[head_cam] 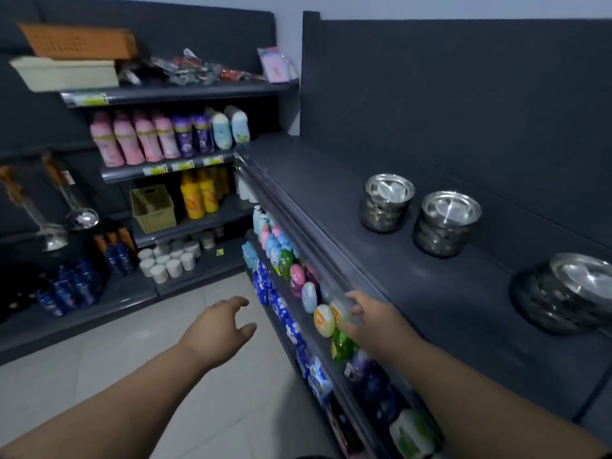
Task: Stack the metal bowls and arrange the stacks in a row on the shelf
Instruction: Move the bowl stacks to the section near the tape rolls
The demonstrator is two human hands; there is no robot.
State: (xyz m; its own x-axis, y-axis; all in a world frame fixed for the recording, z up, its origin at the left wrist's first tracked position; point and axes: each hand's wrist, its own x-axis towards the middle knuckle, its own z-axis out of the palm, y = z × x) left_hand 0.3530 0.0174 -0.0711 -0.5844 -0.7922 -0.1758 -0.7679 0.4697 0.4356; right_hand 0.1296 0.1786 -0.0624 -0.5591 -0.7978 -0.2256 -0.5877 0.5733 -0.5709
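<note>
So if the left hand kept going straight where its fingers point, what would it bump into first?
Probably the blue packets: the left hand, open above the floor, points up and to the right at them. Depth is hard to judge, so they may be further off than they look.

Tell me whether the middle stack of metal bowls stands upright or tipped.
Upright: the middle stack sits flat on the shelf, open rim facing up.
</note>
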